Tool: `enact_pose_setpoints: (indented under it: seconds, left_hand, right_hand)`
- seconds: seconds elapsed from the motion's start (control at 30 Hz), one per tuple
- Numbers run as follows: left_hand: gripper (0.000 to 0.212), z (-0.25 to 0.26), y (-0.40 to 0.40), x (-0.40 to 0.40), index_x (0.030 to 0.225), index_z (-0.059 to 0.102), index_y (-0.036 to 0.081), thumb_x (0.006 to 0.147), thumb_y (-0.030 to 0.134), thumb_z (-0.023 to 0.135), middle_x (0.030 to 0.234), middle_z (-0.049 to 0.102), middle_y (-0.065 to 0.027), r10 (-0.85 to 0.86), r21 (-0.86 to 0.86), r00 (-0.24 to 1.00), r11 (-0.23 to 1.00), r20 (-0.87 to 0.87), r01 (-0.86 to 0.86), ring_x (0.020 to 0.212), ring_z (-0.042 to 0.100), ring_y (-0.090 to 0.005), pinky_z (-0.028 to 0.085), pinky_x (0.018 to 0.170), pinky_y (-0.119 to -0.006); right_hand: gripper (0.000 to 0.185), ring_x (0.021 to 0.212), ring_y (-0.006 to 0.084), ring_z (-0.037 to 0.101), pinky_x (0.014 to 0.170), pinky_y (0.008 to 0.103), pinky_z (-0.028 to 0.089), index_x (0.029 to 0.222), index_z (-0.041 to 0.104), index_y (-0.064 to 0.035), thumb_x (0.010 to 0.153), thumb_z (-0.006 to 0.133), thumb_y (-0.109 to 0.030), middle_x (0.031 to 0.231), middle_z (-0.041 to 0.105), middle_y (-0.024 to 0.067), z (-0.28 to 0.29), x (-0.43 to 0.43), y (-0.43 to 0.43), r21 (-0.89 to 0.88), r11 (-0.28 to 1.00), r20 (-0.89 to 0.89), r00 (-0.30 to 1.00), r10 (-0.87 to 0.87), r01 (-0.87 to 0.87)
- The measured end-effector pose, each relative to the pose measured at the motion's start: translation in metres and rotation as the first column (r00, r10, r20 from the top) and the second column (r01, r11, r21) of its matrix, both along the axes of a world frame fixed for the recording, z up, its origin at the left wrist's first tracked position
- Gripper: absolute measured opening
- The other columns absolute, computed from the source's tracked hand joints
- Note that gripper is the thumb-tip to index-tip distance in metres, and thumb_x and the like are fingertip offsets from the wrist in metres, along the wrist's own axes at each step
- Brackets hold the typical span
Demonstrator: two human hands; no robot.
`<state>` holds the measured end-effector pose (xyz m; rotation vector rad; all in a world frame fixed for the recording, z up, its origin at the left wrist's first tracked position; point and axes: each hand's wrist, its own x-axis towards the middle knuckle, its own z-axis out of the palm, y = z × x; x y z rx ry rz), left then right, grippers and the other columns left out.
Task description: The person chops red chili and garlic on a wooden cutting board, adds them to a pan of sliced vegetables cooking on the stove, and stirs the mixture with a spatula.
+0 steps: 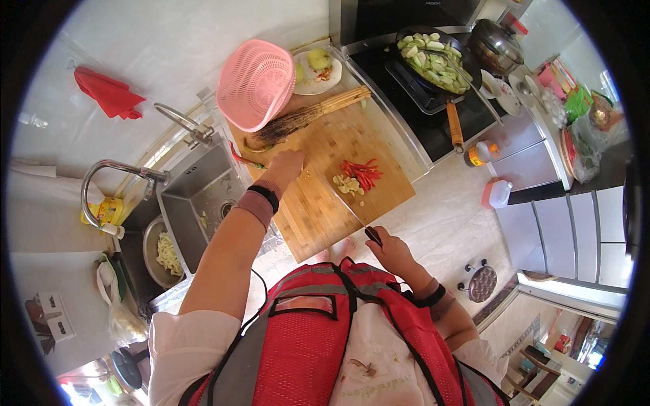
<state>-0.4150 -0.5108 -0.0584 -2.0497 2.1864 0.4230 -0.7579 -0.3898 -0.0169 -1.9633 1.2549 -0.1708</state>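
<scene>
My right hand is closed on the dark handle of a kitchen knife, whose blade lies over the wooden cutting board. Over the board's left part is my left hand, fingers curled down; whether it holds something small is hidden. Close beside it, at the board's left edge, lies a red chili pepper. Cut red chili and sliced garlic form small piles right of the blade. A bundled bamboo brush rests across the board's far side.
A pink plastic basket and a white plate stand behind the board. Right is a stove with a wok of sliced green vegetable and a metal pot. Left is a steel sink with a bowl of pale shreds.
</scene>
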Motion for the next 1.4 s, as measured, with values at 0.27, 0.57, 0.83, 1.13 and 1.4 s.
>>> enact_pose_setpoints:
  seconds: [0.27,0.57,0.83,1.13,1.4]
  left_hand:
    - [0.028,0.008,0.004,0.003,0.101,0.053,0.008,0.074,0.012,0.061,0.085,0.064,-0.0184,-0.042,0.039,0.995,0.998,-0.092,0.046,0.085,0.062,-0.0375,0.049,0.071,-0.046]
    - [0.024,-0.022,0.019,0.038,0.105,0.054,0.013,0.085,0.025,0.055,0.089,0.065,-0.0170,0.056,-0.140,0.975,0.986,-0.215,-0.088,0.084,0.062,-0.0374,0.049,0.071,-0.047]
    - [0.018,0.003,0.019,0.018,0.099,0.057,0.012,0.081,0.013,0.055,0.086,0.064,-0.0155,0.136,-0.260,0.972,0.948,-0.191,-0.183,0.082,0.062,-0.0363,0.048,0.068,-0.046]
    - [0.020,-0.010,0.083,-0.028,0.096,0.060,0.009,0.078,0.009,0.054,0.089,0.063,-0.0172,0.118,-0.195,0.939,0.963,-0.324,-0.188,0.083,0.061,-0.0365,0.049,0.070,-0.044]
    - [0.024,0.001,0.133,-0.017,0.106,0.062,0.006,0.086,0.017,0.058,0.069,0.059,-0.0061,0.553,0.325,0.236,0.727,-0.799,-0.604,0.063,0.058,-0.0181,0.047,0.058,-0.029]
  right_hand:
    - [0.035,0.071,0.0430,0.060,0.061,0.0516,0.047,0.109,0.046,-0.0061,0.091,0.050,-0.036,0.074,0.062,0.0222,-0.003,-0.001,0.002,-0.019,1.000,0.023,1.000,-0.002,0.003]
    - [0.035,0.074,0.0431,0.060,0.063,0.0515,0.047,0.109,0.047,-0.0066,0.091,0.050,-0.036,0.077,0.063,0.0221,0.002,0.002,0.002,0.044,0.999,0.019,1.000,-0.016,0.015]
    - [0.034,0.071,0.0437,0.060,0.061,0.0515,0.046,0.104,0.049,-0.0058,0.091,0.051,-0.037,0.073,0.062,0.0231,0.002,0.003,-0.002,0.025,0.999,0.037,0.999,-0.025,0.024]
    - [0.032,0.062,0.0311,0.063,0.054,0.0421,0.047,0.114,0.049,-0.0060,0.090,0.053,-0.027,0.069,0.062,0.0167,0.006,-0.001,-0.005,0.445,0.895,0.188,0.975,-0.118,0.023]
    - [0.050,0.058,0.0240,0.060,0.055,0.0359,0.049,0.130,0.044,-0.0102,0.084,0.062,-0.018,0.077,0.063,0.0149,-0.008,0.003,0.006,0.122,0.992,0.315,0.949,-0.006,-0.034]
